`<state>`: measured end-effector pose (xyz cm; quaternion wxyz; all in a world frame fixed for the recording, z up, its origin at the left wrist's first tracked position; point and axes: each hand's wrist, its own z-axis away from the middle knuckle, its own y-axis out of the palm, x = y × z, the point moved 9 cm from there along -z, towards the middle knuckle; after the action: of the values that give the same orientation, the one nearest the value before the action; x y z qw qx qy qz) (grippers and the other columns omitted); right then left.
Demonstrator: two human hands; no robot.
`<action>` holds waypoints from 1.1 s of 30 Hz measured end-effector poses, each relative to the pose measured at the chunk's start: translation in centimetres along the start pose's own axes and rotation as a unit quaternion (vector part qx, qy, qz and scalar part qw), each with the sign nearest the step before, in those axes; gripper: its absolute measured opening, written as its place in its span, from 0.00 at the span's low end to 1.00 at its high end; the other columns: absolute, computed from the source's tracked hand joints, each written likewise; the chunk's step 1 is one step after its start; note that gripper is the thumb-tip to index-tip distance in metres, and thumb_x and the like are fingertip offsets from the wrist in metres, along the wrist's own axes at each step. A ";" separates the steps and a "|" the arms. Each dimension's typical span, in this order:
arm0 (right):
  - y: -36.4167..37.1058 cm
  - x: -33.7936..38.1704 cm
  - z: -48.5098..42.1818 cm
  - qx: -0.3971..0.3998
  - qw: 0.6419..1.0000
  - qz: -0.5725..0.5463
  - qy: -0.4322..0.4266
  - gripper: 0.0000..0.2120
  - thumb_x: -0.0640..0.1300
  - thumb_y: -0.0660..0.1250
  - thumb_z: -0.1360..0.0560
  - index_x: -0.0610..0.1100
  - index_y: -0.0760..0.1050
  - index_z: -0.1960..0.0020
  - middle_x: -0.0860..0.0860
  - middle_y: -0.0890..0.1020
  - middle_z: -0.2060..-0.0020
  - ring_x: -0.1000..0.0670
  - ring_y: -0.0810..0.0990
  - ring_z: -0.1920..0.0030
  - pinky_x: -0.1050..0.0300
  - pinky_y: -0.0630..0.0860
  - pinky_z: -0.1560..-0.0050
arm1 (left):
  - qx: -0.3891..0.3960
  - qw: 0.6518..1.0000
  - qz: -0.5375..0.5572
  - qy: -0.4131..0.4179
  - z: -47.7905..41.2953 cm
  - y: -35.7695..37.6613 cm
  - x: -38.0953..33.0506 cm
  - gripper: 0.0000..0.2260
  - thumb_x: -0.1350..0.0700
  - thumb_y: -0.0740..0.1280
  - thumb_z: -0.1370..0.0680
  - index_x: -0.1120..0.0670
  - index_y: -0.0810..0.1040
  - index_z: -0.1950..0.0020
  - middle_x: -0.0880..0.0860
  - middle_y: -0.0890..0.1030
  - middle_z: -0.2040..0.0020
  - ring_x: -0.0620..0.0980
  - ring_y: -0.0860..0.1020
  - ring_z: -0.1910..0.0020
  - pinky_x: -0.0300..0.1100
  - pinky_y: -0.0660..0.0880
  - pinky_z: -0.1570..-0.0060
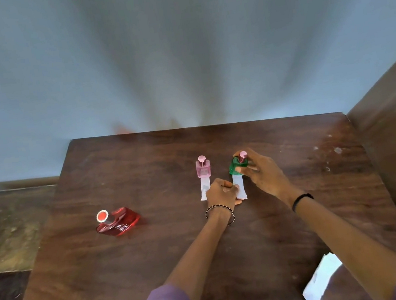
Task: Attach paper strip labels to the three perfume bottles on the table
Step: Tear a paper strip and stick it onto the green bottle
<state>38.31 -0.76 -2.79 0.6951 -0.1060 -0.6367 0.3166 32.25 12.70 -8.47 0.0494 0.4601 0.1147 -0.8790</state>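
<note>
On a dark wooden table [154, 245], the right hand [262, 173] held a green bottle [235, 167] upright, its grip closed around the bottle. The left hand [221, 193] pinched a white paper strip [240, 187] hanging below it. Just left stood a pink bottle [203, 169] with its strip [203, 187]. A red bottle [118, 220] lay well apart, far left.
</note>
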 end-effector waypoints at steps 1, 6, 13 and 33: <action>0.0 0.1 -0.1 0.002 1.000 0.007 -0.003 0.13 0.40 0.69 0.21 0.48 0.74 0.37 0.50 0.83 0.42 0.55 0.82 0.43 0.74 0.75 0.52 | -0.001 1.000 0.004 -0.001 0.1 0.0 -0.1 0.11 0.66 0.70 0.25 0.55 0.71 0.61 0.52 0.76 0.65 0.42 0.78 0.74 0.33 0.78 0.75; -0.2 0.6 -0.1 0.002 0.999 0.038 -0.021 0.13 0.39 0.69 0.21 0.46 0.74 0.38 0.49 0.83 0.42 0.54 0.81 0.44 0.71 0.75 0.53 | -0.008 1.000 0.029 -0.003 0.3 -0.1 -0.2 0.11 0.66 0.70 0.25 0.55 0.71 0.62 0.55 0.77 0.62 0.51 0.80 0.65 0.34 0.78 0.75; 0.1 0.9 -0.1 0.005 0.998 0.060 -0.025 0.14 0.38 0.68 0.21 0.44 0.73 0.36 0.46 0.82 0.39 0.47 0.81 0.39 0.63 0.77 0.49 | -0.023 0.999 0.039 -0.009 0.2 -0.3 -0.2 0.11 0.66 0.70 0.25 0.55 0.72 0.61 0.58 0.79 0.56 0.54 0.80 0.60 0.35 0.79 0.74; 0.7 1.9 -0.6 0.016 0.996 0.091 -0.009 0.17 0.41 0.70 0.22 0.44 0.72 0.35 0.44 0.80 0.35 0.42 0.79 0.35 0.48 0.80 0.42 | -0.005 1.000 0.008 -0.015 -0.3 -0.9 -0.2 0.02 0.61 0.63 0.20 0.59 0.71 0.52 0.64 0.81 0.55 0.54 0.81 0.70 0.41 0.80 0.74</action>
<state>38.70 1.01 -1.71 0.6590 -0.1501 -0.6256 0.3896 32.37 13.66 -8.33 0.0602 0.4472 0.1150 -0.8850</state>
